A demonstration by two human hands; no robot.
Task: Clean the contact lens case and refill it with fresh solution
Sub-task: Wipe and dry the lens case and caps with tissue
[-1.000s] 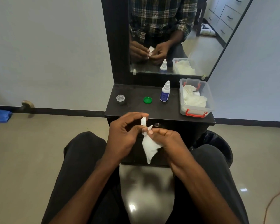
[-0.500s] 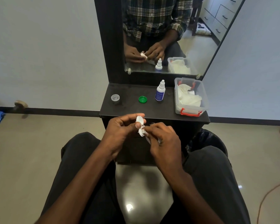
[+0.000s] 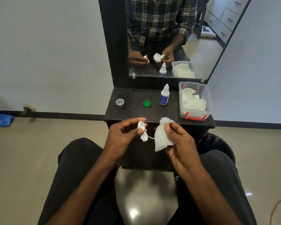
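Left hand: your left hand (image 3: 123,135) was curled round the white contact lens case (image 3: 142,131), thumb and fingertips pinching it at its middle, with one well above the thumb and the other below it, both uncapped.
Right hand: your right hand (image 3: 178,138) gripped a white tissue (image 3: 161,137), fingers bent over it; its twisted tip stood above your fingers and the rest hung down over your palm.
Gap between hands: the tissue was just beside the case but apart from it, with a sliver of dark table front showing between them.
Where you held them: both hands sat above your knees, in front of the near edge of the black table (image 3: 136,111).
Green cap (image 3: 147,103): it lay flat on the table, roughly in the middle, beyond your left hand.
Clear cap (image 3: 120,101): it sat towards the table's left end, well apart from the green one.
Solution bottle (image 3: 164,95): it stood upright just right of the green cap, white nozzle closed, blue label facing you.
Plastic box (image 3: 195,113): clear, with red clips, it stood at the right end of the table and held crumpled white tissues (image 3: 193,101).
Mirror (image 3: 169,38): behind the table, it showed your checked shirt and both hands with the case and tissue.
Floor: a blue cloth (image 3: 1,120) lay at the far left by the wall.
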